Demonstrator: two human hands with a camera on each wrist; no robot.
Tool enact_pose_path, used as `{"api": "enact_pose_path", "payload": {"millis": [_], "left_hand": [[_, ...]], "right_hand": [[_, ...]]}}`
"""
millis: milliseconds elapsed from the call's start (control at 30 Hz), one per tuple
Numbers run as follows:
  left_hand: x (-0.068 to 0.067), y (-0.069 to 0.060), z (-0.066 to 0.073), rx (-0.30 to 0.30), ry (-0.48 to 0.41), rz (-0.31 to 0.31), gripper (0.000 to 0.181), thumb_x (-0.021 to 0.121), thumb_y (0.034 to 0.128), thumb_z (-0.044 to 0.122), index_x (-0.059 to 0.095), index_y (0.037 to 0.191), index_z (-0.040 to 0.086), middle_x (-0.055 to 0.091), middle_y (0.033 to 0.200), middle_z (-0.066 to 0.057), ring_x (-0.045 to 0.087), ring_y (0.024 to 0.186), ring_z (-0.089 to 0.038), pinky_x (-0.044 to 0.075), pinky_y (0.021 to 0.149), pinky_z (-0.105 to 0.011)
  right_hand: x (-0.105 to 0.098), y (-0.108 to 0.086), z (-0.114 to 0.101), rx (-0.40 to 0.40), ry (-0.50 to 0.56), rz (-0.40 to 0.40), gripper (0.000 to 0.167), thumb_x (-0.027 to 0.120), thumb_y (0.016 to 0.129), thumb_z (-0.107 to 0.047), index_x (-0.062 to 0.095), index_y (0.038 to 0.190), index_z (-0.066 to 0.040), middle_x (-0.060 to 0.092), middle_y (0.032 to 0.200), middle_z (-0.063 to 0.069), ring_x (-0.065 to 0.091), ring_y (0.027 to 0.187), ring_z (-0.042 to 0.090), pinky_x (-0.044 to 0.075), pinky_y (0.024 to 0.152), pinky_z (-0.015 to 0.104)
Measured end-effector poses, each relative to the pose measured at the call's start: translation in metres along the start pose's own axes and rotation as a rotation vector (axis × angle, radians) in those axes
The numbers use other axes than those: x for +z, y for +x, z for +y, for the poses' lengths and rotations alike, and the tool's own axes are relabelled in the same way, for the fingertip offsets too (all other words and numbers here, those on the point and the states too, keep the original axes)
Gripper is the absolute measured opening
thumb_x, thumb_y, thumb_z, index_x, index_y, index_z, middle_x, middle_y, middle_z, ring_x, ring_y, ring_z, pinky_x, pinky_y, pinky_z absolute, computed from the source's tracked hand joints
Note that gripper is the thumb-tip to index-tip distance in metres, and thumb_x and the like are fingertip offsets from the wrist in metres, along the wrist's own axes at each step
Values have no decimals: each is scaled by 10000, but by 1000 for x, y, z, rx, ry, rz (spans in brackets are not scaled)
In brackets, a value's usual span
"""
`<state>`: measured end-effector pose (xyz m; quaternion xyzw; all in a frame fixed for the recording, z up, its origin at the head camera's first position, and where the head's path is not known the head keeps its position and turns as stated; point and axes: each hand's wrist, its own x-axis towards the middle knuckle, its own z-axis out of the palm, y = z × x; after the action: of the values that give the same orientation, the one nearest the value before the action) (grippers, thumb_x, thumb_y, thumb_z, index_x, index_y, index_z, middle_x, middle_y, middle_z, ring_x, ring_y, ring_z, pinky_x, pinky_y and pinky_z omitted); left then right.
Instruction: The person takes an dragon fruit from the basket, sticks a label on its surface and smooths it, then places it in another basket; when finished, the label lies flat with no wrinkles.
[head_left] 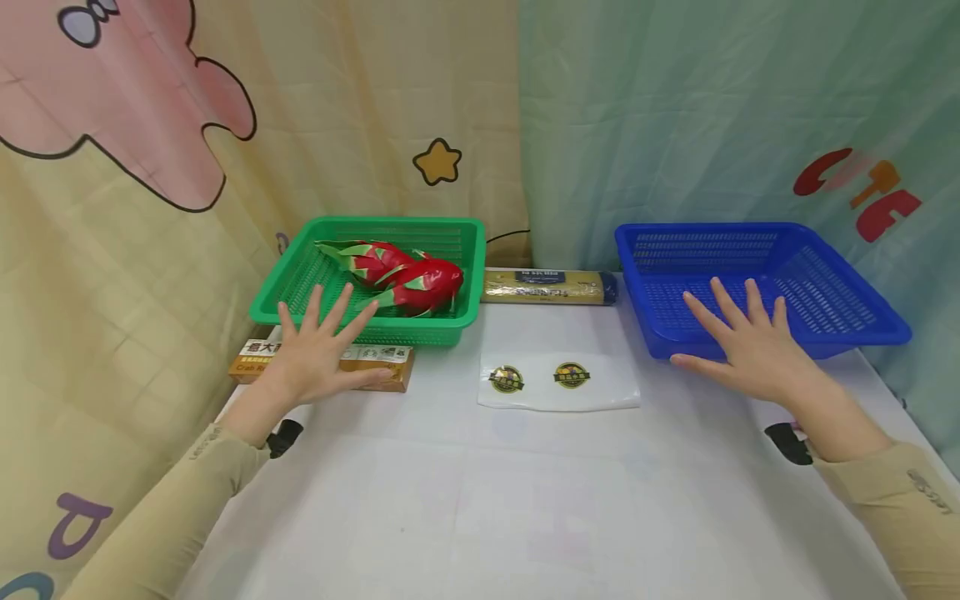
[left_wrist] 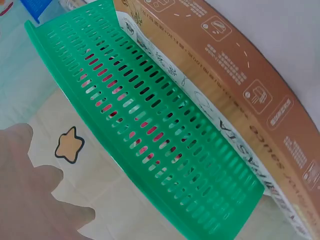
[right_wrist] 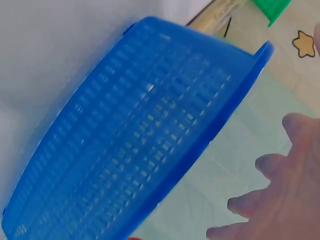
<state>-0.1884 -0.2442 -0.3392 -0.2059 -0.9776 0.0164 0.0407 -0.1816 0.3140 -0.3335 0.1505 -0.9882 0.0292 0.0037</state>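
In the head view my left hand (head_left: 311, 358) is held with fingers spread, above the brown pasta sauce box (head_left: 375, 364) and the front of the green basket (head_left: 470, 308). Two red dragon fruits (head_left: 427, 283) lie inside that basket. My right hand (head_left: 761, 354) has its fingers spread over the front of the blue basket (head_left: 873, 333), which holds nothing. Neither hand holds anything. The left wrist view shows the left fingers (left_wrist: 45, 190) beside the green basket (left_wrist: 135, 110); the right wrist view shows the right fingers (right_wrist: 280, 190) beside the blue basket (right_wrist: 115, 125).
Between the baskets lies a yellow packet (head_left: 551, 287) with a dark end. In front of it a clear plastic bag (head_left: 558, 350) with two round labels lies flat on the white tablecloth (head_left: 480, 500). Printed curtains (head_left: 585, 125) hang behind and at the sides.
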Motion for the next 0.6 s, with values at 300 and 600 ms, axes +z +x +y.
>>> {"api": "enact_pose_path", "payload": {"millis": [300, 600], "left_hand": [[6, -4, 4, -44, -191, 114, 931, 511, 838, 656, 60, 1522, 215, -67, 1560, -135, -137, 1385, -405, 7, 992, -722], [23, -10, 10, -182, -580, 408, 744, 617, 886, 407, 298, 1461, 59, 303, 1420, -226, 271, 1291, -399, 281, 954, -643]], "right_hand": [[-5, 22, -23, 76, 150, 19, 841, 368, 920, -633, -50, 1509, -204, -110, 1533, 204, -69, 1343, 508, 109, 972, 715], [-2, 62, -57, 68, 364, 224, 771, 414, 938, -567, 151, 1512, -124, 176, 1524, 208, 217, 1348, 434, 245, 985, 648]]}}
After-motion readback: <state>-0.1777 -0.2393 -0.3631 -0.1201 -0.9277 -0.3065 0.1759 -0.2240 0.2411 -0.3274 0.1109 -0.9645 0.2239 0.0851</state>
